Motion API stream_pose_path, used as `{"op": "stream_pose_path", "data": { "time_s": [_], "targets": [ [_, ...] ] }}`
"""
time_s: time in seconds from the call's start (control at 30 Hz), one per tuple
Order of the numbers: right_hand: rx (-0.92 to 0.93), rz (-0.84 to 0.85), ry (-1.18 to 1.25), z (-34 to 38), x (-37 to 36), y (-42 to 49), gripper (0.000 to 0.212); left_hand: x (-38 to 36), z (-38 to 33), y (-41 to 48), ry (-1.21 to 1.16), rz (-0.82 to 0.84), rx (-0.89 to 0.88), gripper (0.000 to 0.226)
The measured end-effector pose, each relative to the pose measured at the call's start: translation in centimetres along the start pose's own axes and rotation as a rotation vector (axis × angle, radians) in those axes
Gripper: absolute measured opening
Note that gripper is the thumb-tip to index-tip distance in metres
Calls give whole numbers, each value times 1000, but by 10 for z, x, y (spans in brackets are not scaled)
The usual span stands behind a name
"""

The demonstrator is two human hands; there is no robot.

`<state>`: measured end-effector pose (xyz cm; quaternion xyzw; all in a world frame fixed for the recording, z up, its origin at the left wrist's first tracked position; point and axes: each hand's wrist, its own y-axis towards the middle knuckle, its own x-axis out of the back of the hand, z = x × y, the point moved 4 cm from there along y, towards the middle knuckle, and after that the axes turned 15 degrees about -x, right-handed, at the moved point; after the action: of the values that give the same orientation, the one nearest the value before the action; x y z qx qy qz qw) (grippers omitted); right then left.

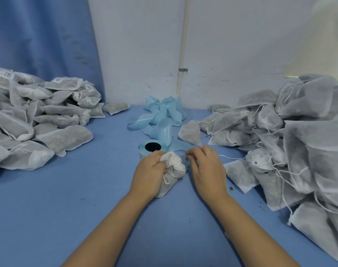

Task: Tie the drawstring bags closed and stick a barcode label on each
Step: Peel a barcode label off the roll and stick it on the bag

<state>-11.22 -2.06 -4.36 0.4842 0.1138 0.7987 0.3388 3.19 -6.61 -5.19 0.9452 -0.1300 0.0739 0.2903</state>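
A white drawstring bag (173, 171) lies on the blue table (87, 189) in front of me, its neck bunched. My left hand (148, 173) grips the bag at its gathered neck. Just right of the bag, my right hand (204, 166) has its fingers curled, pinching at something small near the bag's top; what it pinches is too small to tell. A roll of barcode labels (151, 148) with a black core stands right behind my hands.
A pile of labelled bags (39, 116) fills the left side. A heap of bags with loose strings (291, 143) fills the right. Crumpled blue label backing strip (161, 117) lies at the back centre, against the white wall.
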Motion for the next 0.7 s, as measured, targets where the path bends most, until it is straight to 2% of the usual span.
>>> {"op": "stream_pose_path", "data": {
  "time_s": [0.07, 0.13, 0.27, 0.37, 0.5, 0.7],
  "targets": [
    [-18, 20, 63, -2, -1, -1, 17, 0, 2, -1, 13, 16, 0, 26],
    [-88, 102, 197, -3, -5, -2, 30, 2, 4, -1, -59, 11, 24, 11],
    [-323, 297, 537, -7, -15, -7, 51, 3, 1, -1, -259, 29, 28, 19],
    [-382, 340, 602, -7, -21, -6, 50, 0, -1, -2, -279, 74, -14, 27],
    [-395, 376, 648, -6, -22, -4, 45, 0, 2, -1, -307, 56, 4, 26],
    [-385, 361, 758, -3, -18, -5, 16, 0, 4, 0, -284, 60, -15, 25]
  ]
}}
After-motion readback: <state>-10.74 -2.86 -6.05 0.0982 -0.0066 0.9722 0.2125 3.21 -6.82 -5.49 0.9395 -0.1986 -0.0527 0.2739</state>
